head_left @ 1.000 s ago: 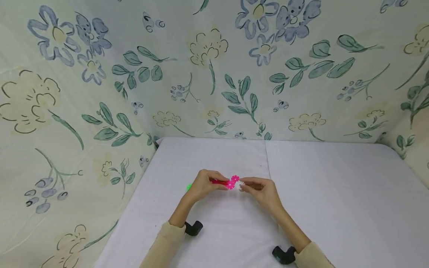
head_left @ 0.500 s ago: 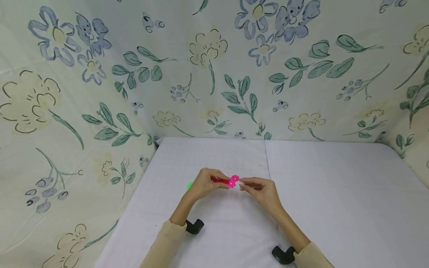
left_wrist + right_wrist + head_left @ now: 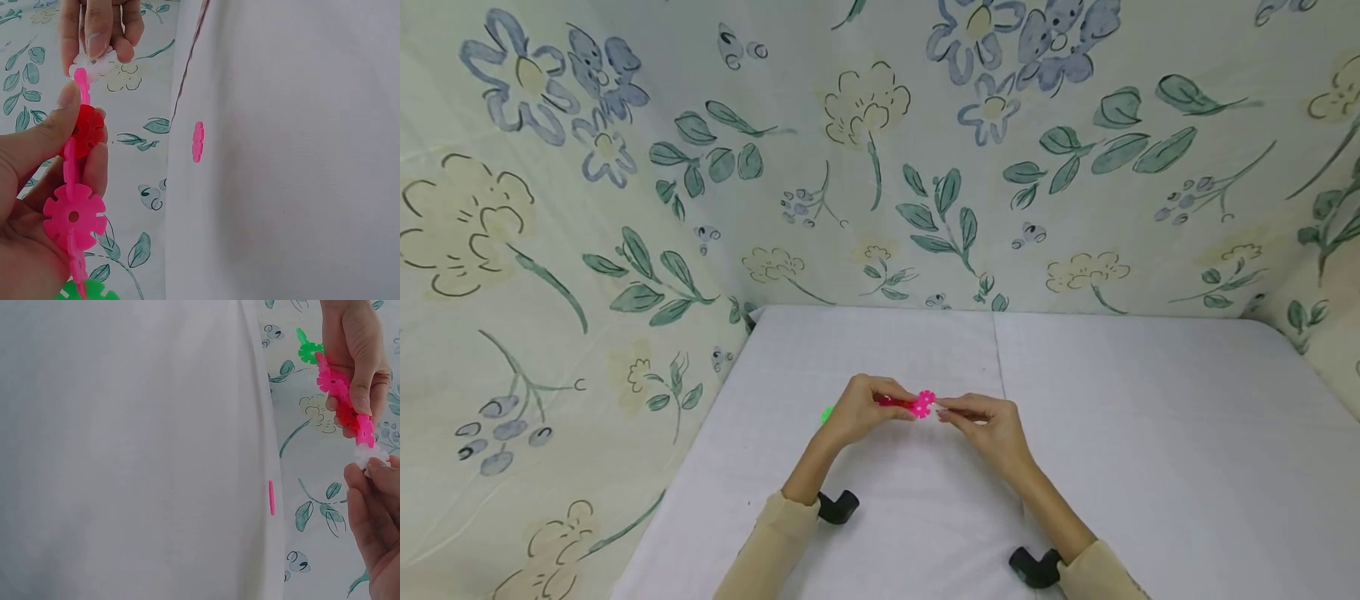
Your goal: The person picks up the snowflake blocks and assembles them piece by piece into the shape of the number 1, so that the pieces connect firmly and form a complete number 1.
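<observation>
A chain of snowflake discs runs through my left hand (image 3: 856,412), thumb and fingers gripping it around the red disc (image 3: 89,131). Below the red one in the left wrist view come pink discs (image 3: 75,217) and a green disc (image 3: 87,291), which also shows past my left wrist in the head view. Thumb and fingertips of my right hand (image 3: 988,422) pinch a white disc (image 3: 370,454). That white disc meets the pink disc (image 3: 365,432) at the chain's end; whether it is slotted in cannot be told.
A loose pink disc (image 3: 197,142) lies on the white cloth (image 3: 1150,433), seen edge-on in both wrist views. Flower-printed fabric (image 3: 880,167) hangs behind and at the sides of the table. Black wrist mounts (image 3: 838,507) sit by both forearms.
My left hand has shifted slightly to the right with the chain, towards the right hand. The right hand stays nearly still, and less of the white disc shows in the head view.
</observation>
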Tool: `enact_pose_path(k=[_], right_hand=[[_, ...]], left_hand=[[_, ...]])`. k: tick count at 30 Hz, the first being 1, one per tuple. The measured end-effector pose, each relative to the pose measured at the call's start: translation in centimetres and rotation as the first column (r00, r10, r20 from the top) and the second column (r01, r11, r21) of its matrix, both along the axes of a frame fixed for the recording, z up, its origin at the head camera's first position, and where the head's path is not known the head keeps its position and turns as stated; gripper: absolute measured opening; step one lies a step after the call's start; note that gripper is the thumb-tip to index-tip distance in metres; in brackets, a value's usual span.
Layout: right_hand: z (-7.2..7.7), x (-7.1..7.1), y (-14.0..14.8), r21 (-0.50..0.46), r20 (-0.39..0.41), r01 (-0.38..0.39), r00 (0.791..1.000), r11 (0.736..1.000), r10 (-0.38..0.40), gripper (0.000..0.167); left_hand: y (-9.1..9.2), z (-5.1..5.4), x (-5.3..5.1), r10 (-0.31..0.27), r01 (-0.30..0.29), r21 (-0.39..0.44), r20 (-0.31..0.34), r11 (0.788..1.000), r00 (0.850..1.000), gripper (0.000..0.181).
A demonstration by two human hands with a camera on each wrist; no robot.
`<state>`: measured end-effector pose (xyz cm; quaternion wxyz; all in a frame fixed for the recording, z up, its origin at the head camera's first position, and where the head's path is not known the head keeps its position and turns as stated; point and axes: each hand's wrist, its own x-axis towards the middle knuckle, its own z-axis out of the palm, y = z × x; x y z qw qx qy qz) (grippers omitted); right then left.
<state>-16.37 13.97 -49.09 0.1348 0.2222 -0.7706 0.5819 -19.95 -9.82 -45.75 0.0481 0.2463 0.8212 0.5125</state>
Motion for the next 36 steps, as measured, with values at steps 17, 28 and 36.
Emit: enact_pose_path(k=[17,28,36], right_hand=[[0.6,-0.1,-0.1,0.024,0.013,-0.025,1.0,0.999,0.025,0.021],[-0.1,-0.1,0.0,-0.121,0.365,-0.055,0.926,0.991,0.096,0.029],[-0.3,-0.2,-0.4,-0.204,0.5,-0.021,0.857,0.979,0.123,0.035]], left_hand=[[0.1,-0.3,-0.1,-0.013,0.013,-0.02,0.001,1.0,1.0,0.021],[-0.2,-0.6,0.4,-0.055,0.052,-0.116,-0.023,0.992,0.998,0.03],[0.3,-1.1,0.7,-0.103,0.097,-0.073,-0.098,0.993,0.99,0.033]])
